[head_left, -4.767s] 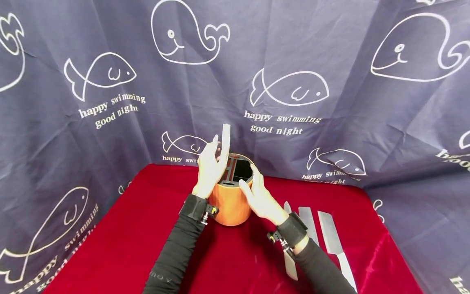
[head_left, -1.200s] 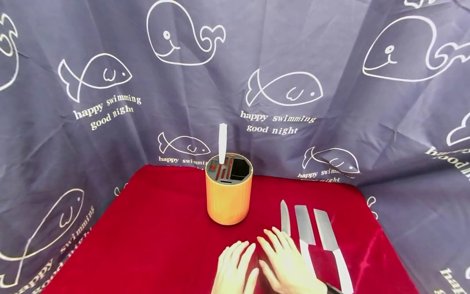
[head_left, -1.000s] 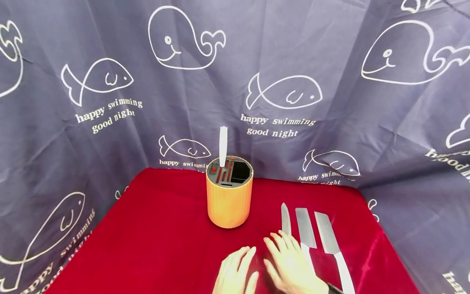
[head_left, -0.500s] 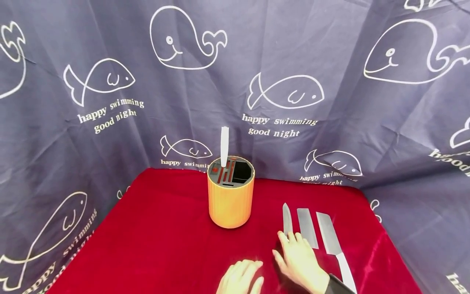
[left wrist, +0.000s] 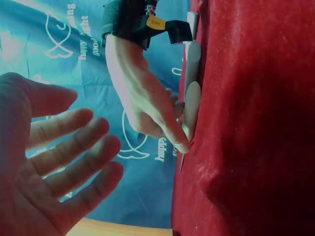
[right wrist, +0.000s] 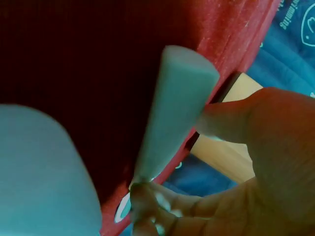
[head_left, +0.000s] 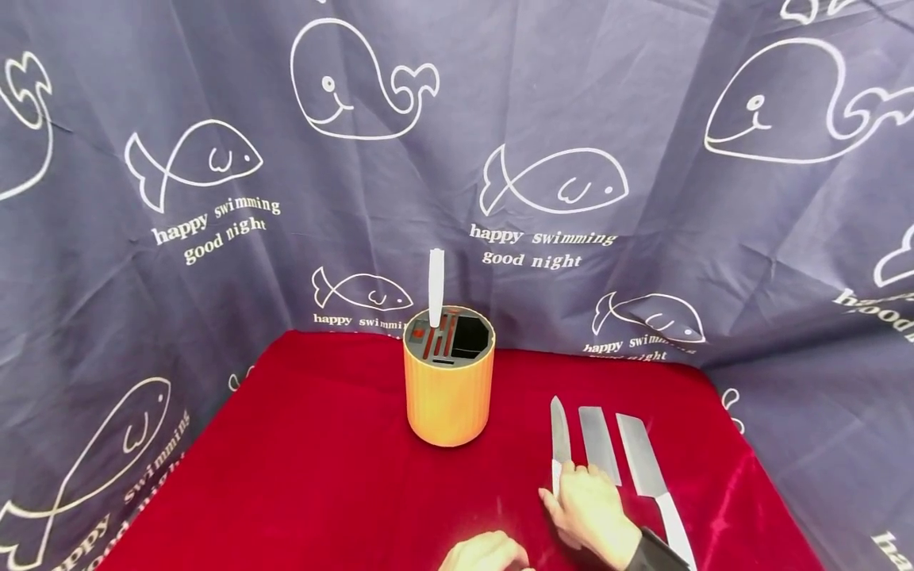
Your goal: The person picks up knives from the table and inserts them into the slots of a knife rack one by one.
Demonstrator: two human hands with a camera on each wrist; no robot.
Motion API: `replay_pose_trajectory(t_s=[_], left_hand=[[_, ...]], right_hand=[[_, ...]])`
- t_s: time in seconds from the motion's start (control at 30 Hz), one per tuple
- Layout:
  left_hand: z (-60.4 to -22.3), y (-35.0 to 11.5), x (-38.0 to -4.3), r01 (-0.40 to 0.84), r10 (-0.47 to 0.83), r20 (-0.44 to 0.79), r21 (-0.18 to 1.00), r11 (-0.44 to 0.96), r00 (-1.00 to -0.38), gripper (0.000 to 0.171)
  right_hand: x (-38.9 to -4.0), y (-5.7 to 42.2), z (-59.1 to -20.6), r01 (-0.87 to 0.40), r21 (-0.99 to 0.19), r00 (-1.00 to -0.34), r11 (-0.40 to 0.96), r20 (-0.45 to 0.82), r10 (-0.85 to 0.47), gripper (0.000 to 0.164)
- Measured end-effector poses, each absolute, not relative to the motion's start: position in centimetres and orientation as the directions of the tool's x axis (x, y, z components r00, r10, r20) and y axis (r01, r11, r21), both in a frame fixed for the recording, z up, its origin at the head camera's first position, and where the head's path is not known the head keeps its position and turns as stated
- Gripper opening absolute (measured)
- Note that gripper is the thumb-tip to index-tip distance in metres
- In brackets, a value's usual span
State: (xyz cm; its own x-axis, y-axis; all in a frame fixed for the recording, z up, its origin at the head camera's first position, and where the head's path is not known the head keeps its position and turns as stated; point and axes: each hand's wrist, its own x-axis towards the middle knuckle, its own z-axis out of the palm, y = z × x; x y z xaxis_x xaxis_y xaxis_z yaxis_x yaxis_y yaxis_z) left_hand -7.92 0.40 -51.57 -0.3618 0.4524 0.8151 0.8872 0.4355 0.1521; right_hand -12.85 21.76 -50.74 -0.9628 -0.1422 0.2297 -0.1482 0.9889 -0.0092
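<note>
A narrow pointed knife (head_left: pixel 560 432) lies on the red cloth, first in a row of three with white handles. My right hand (head_left: pixel 593 507) is at its handle; in the right wrist view the thumb touches one side of the handle (right wrist: pixel 177 108) and curled fingertips meet its blade end. My left hand (head_left: pixel 487 553) is at the bottom edge of the head view; the left wrist view shows its fingers (left wrist: pixel 96 189) loosely bent, holding nothing. An orange round knife block (head_left: pixel 448 404) stands behind, with one white handle (head_left: pixel 436 287) upright in a slot.
Two broad-bladed knives lie to the right: a cleaver (head_left: pixel 600 444) whose handle my right hand hides, and another cleaver (head_left: pixel 643 456) at the row's end. Red cloth (head_left: pixel 321 460) covers the table. A grey-blue fish-print curtain (head_left: pixel 400 190) hangs behind.
The hands have left the knife block, where one white handle stays upright. My right hand has moved right onto the narrow knife's handle; my left hand has drawn back toward the near edge.
</note>
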Motion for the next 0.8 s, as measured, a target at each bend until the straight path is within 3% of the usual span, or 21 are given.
replay_pose_trajectory(t_s=[0.3,0.47,0.63,0.8], left_hand=[[-51.2,0.2,-8.2,0.937,0.555,0.762,0.208,0.280,-0.335,0.012],[-51.3,0.0,-8.2,0.957,0.584,0.759,0.213,0.195,-0.288,0.012],[-51.6,0.1,-8.0,0.957,0.584,0.759,0.229,0.177,-0.290,0.016],[-52.3,0.2,-7.7,0.951,0.530,0.793,0.205,0.230,-0.300,0.016]], right_hand=[[-13.4,22.1,-49.8,-0.028,-0.137,-0.999,0.990,0.022,-0.025,0.042],[-13.3,22.1,-49.6,0.002,-0.178,-0.998,0.984,-0.066,-0.009,0.049],[-13.2,22.0,-49.4,0.010,-0.215,-0.996,0.977,-0.086,-0.009,0.055],[-12.9,22.1,-49.2,0.027,-0.231,-0.996,0.972,-0.083,0.008,0.045]])
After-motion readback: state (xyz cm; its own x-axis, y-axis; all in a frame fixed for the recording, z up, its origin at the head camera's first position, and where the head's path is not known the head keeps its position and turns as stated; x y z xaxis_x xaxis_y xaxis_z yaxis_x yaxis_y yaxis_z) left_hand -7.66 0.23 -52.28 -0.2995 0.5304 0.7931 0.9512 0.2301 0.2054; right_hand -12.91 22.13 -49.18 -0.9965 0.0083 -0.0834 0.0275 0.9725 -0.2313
